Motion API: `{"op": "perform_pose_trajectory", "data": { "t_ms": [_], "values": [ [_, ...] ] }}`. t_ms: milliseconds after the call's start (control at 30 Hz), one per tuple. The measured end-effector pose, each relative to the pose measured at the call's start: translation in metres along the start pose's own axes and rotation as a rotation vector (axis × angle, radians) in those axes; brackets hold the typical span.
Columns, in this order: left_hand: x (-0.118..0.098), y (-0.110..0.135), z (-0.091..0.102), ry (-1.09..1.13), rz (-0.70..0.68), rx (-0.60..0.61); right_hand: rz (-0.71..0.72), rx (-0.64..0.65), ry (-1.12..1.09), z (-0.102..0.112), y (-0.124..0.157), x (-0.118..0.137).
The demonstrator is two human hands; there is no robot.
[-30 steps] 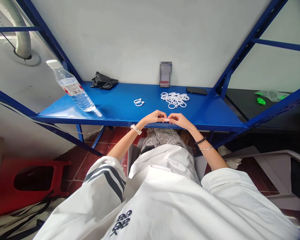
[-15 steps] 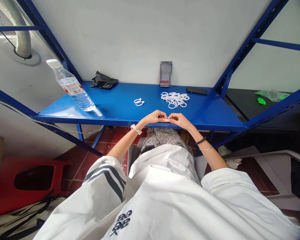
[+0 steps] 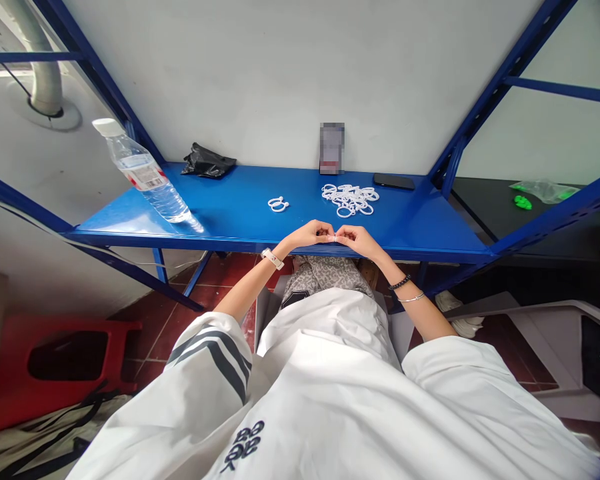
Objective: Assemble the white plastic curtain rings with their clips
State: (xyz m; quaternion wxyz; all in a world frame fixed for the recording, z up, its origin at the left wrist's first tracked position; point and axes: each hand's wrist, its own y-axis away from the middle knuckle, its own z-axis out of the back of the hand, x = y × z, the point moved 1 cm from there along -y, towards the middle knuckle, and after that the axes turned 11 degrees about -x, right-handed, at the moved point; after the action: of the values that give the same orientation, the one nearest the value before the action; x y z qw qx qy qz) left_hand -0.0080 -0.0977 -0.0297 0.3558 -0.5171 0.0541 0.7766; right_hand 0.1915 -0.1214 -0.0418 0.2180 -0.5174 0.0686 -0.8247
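Observation:
My left hand (image 3: pixel 311 235) and my right hand (image 3: pixel 356 240) meet at the front edge of the blue shelf (image 3: pixel 240 217). Both pinch one small white plastic ring (image 3: pixel 333 238) between their fingertips; most of it is hidden by the fingers. A heap of several white rings (image 3: pixel 350 199) lies on the shelf just beyond my right hand. A separate small cluster of white rings (image 3: pixel 278 205) lies further left, beyond my left hand.
A clear water bottle (image 3: pixel 143 177) stands at the shelf's left end. A crumpled black bag (image 3: pixel 207 163), a small upright card (image 3: pixel 331 148) and a dark phone (image 3: pixel 393 181) sit along the back. Blue frame posts rise on both sides. A red stool (image 3: pixel 55 360) stands lower left.
My fingertips have shifted slightly on the ring and closed a little tighter together. Everything else on the shelf has stayed put.

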Motion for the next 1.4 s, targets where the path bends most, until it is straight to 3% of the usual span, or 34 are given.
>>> {"op": "perform_pose_trajectory", "data": {
  "t_ms": [533, 667, 1067, 1400],
  "values": [
    [-0.0048, -0.0017, -0.0001, 0.199, 0.009, -0.098, -0.07, 0.013, -0.237, 0.0073, -0.0017, 0.0036],
    [-0.0074, -0.0011, -0.0002, 0.181, -0.039, -0.086, -0.062, -0.004, -0.249, 0.0078, -0.0019, 0.0042],
    [-0.0042, -0.001, -0.0009, 0.25, -0.014, -0.053, 0.048, -0.065, -0.214, 0.0074, -0.0056, -0.003],
    [-0.0038, 0.0005, -0.0005, 0.241, 0.016, -0.062, -0.022, -0.053, -0.202, 0.0073, -0.004, -0.0007]
  ]
}}
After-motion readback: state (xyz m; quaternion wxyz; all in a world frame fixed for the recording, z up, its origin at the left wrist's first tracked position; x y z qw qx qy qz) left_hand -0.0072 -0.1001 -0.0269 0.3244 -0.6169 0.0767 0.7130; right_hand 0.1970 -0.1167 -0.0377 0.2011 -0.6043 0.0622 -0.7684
